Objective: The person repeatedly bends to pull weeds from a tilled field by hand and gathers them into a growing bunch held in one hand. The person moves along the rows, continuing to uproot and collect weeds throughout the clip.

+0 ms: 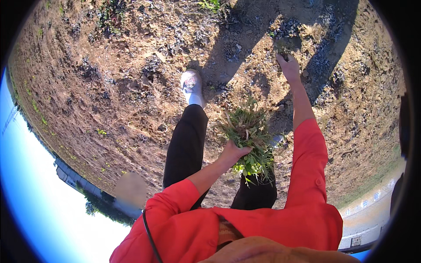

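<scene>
My left hand (pixel 234 153) is closed round a thick bunch of pulled weeds (pixel 247 125), held in front of my legs. Green leaves and stems stick out both above and below the fist, with some pale, dry stalks among them. Stretched far forward to the right, my right hand (pixel 288 68) is down at the soil with its fingers bent together. Something small and dark shows at the fingertips, partly in shadow; I cannot make out what it is.
Dry brown soil (pixel 131 118) with scattered dark, withered leaves surrounds me. My left shoe (pixel 191 82) stands ahead; the other (pixel 275 141) is partly behind the weeds. A green plant (pixel 210 5) grows at the far edge. Long shadows (pixel 234 48) cross the ground. A pale wall (pixel 368 210) stands at the right.
</scene>
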### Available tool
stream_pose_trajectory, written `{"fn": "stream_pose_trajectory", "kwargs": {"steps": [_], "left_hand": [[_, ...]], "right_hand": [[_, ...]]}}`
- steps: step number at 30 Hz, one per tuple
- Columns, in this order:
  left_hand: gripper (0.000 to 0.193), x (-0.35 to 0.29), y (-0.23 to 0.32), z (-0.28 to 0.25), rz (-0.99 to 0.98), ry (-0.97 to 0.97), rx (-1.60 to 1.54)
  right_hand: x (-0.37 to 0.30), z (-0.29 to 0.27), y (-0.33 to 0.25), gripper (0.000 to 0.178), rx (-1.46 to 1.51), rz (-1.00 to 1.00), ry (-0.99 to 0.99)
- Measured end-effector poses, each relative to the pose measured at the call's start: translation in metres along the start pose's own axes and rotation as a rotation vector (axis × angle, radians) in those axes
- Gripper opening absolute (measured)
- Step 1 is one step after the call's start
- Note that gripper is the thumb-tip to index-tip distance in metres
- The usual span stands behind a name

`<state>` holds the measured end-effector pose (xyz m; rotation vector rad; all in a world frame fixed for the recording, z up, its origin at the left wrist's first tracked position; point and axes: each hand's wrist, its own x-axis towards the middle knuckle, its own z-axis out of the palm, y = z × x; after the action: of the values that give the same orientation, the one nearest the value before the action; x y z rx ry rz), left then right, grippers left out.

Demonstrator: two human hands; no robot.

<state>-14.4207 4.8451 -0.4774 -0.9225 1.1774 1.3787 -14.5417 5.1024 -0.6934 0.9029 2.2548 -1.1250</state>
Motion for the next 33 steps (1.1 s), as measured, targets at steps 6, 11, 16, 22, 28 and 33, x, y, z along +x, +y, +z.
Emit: {"fn": "stream_pose_trajectory", "kwargs": {"steps": [6,11,16,22,28,33], "left_hand": [[0.048,-0.004,0.051,-0.017,0.031,-0.067,-0.087],[0.055,-0.011,0.112,-0.043,-0.160,-0.024,-0.059],[0.050,-0.001,0.144,-0.056,-0.041,-0.018,-0.354],[0.046,0.011,0.191,-0.069,0.050,0.014,-0.530],[0.033,0.028,0.234,-0.093,0.127,0.006,-0.645],[0.023,-0.018,0.263,-0.133,0.153,0.095,-0.796]], "right_hand": [[0.097,0.075,-0.207,0.031,-0.212,-0.267,0.249],[0.136,0.136,-0.254,0.034,-0.796,-0.279,0.146],[0.146,0.147,-0.269,0.018,-1.112,-0.163,-0.153],[0.162,0.124,-0.270,0.022,-0.831,-0.189,-0.212],[0.182,0.043,-0.296,0.036,0.139,0.056,-0.275],[0.141,0.033,-0.378,0.035,-0.381,-0.372,-0.272]]}}
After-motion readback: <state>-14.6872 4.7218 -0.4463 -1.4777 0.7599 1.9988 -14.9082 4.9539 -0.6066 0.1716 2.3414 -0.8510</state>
